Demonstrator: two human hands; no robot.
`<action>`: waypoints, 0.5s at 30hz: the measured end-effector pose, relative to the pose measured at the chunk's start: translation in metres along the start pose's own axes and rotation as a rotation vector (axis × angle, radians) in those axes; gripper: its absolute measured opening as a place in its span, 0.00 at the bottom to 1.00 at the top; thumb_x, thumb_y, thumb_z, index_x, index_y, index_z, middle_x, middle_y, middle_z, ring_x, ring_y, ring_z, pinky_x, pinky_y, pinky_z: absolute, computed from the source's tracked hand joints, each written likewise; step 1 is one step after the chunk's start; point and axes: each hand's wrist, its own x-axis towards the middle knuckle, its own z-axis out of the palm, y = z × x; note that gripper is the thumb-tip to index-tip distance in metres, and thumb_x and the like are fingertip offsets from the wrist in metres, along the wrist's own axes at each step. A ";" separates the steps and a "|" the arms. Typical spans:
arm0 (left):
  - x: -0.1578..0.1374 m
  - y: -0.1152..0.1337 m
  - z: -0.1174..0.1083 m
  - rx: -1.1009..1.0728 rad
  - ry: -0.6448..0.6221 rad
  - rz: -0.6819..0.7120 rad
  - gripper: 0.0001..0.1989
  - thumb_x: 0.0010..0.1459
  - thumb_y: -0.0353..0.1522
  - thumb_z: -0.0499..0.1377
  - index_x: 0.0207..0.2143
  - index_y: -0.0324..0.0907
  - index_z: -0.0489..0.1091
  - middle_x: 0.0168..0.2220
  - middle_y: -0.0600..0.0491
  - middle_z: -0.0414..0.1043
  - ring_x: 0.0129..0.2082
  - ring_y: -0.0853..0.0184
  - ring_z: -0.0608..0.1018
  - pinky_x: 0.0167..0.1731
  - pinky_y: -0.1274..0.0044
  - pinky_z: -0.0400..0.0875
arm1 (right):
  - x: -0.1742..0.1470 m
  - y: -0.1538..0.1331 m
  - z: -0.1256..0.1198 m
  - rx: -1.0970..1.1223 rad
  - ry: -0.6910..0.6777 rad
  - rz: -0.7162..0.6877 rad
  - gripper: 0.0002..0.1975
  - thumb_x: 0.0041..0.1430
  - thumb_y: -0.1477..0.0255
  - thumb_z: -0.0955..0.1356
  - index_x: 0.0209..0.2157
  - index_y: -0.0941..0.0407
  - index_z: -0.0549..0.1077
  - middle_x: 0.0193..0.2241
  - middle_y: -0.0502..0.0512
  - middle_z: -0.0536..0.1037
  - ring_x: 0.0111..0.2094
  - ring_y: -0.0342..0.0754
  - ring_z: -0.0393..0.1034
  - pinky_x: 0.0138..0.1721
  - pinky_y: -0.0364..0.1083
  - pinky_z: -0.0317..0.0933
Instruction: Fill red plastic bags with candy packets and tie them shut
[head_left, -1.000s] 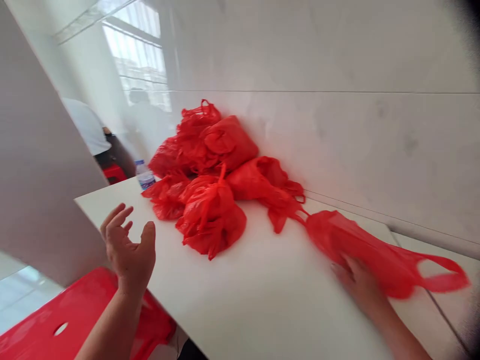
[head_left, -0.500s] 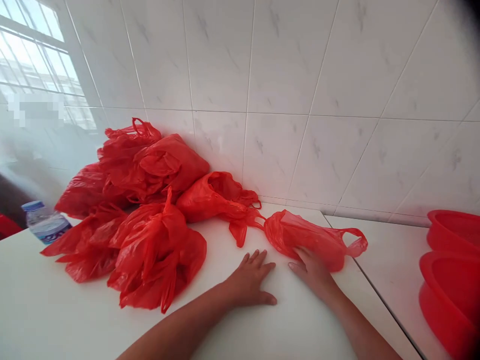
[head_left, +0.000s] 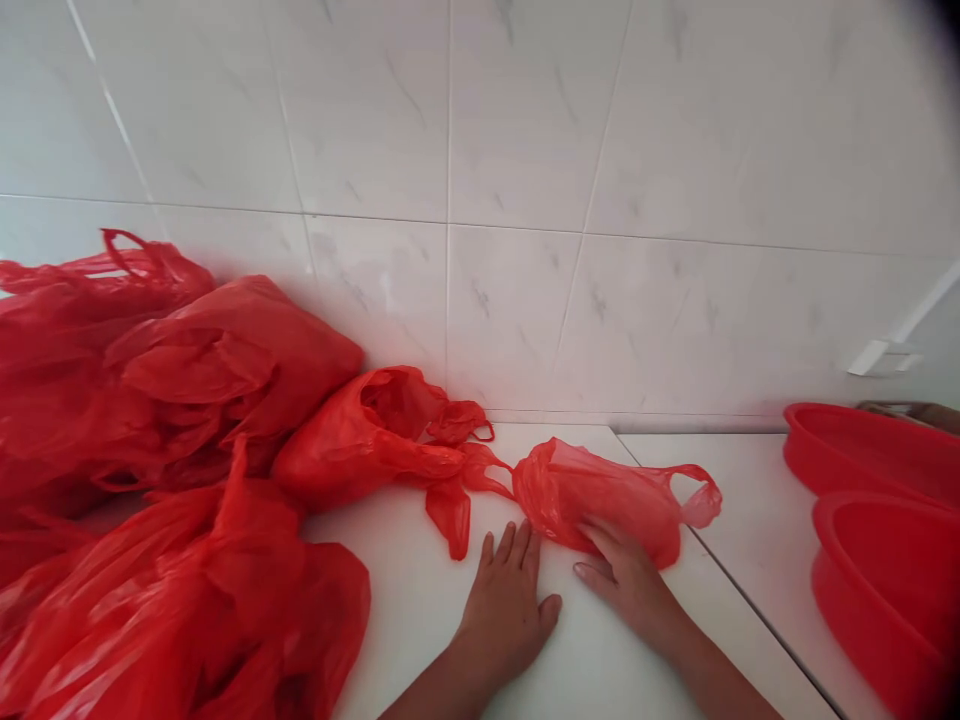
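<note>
My left hand (head_left: 508,610) lies flat on the white tabletop (head_left: 420,640), fingers stretched forward and thumb out to the side. Its fingertips reach close to the near left corner of a red plastic bag (head_left: 592,490). At that bag's near side is my right hand (head_left: 634,590), thumb apart, the far fingers resting against the plastic without closing round it. The bag lies on its side with a loop handle pointing right; its contents cannot be made out. Left of it, another red plastic bag (head_left: 337,455) gapes at the top, its handles trailing toward the first bag.
More red plastic bags (head_left: 247,350) are heaped along the left by the tiled wall (head_left: 517,310). At the right stand two red basins, one nearer (head_left: 885,600) and one farther (head_left: 862,445). A seam crosses the tabletop between my right hand and the basins.
The view has turned right and closer, so the bottle and window have left it. My left hand has swung its fingers forward, nearer the bag. My right hand stays at the bag's near side.
</note>
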 end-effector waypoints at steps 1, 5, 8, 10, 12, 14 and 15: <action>0.001 0.001 -0.002 0.003 -0.012 -0.014 0.38 0.60 0.45 0.46 0.67 0.39 0.40 0.69 0.49 0.37 0.68 0.57 0.39 0.65 0.60 0.30 | 0.000 -0.001 -0.002 -0.004 -0.003 -0.003 0.30 0.60 0.56 0.61 0.58 0.59 0.66 0.60 0.60 0.61 0.62 0.55 0.52 0.62 0.53 0.50; 0.003 0.005 -0.006 0.039 -0.021 -0.046 0.38 0.58 0.43 0.49 0.67 0.39 0.43 0.68 0.50 0.38 0.68 0.56 0.41 0.65 0.59 0.32 | -0.001 -0.006 -0.008 -0.015 -0.016 -0.014 0.30 0.59 0.55 0.63 0.58 0.56 0.66 0.61 0.58 0.60 0.62 0.56 0.51 0.62 0.54 0.48; 0.004 0.005 -0.003 0.054 0.013 -0.057 0.38 0.57 0.43 0.50 0.66 0.39 0.45 0.68 0.48 0.41 0.68 0.56 0.43 0.65 0.60 0.35 | -0.002 -0.009 -0.013 -0.022 -0.040 -0.034 0.30 0.57 0.56 0.64 0.58 0.56 0.66 0.62 0.58 0.59 0.62 0.57 0.50 0.62 0.54 0.46; 0.005 0.003 0.002 0.051 0.073 -0.068 0.39 0.56 0.43 0.54 0.66 0.39 0.46 0.67 0.45 0.45 0.67 0.55 0.47 0.65 0.60 0.40 | -0.003 -0.011 -0.015 -0.029 -0.058 -0.042 0.31 0.56 0.57 0.65 0.58 0.57 0.66 0.62 0.59 0.58 0.62 0.57 0.50 0.63 0.54 0.44; 0.004 0.000 0.005 0.048 0.218 -0.080 0.39 0.54 0.40 0.56 0.65 0.37 0.48 0.65 0.41 0.51 0.66 0.54 0.54 0.63 0.60 0.50 | -0.005 -0.013 -0.015 -0.034 -0.065 -0.051 0.31 0.56 0.58 0.66 0.58 0.57 0.66 0.62 0.60 0.58 0.63 0.56 0.49 0.63 0.54 0.43; 0.003 -0.001 0.006 0.055 0.393 -0.091 0.35 0.56 0.37 0.56 0.63 0.36 0.49 0.63 0.38 0.55 0.64 0.55 0.58 0.60 0.61 0.57 | -0.007 -0.016 -0.015 -0.031 -0.056 -0.070 0.30 0.56 0.60 0.66 0.58 0.56 0.65 0.62 0.60 0.58 0.63 0.56 0.48 0.63 0.55 0.40; 0.002 -0.001 0.006 0.072 0.487 -0.072 0.32 0.57 0.36 0.55 0.61 0.36 0.50 0.62 0.38 0.55 0.63 0.56 0.59 0.59 0.61 0.59 | -0.008 -0.017 -0.014 -0.027 -0.049 -0.082 0.29 0.57 0.60 0.65 0.58 0.56 0.65 0.62 0.60 0.58 0.63 0.56 0.48 0.63 0.56 0.39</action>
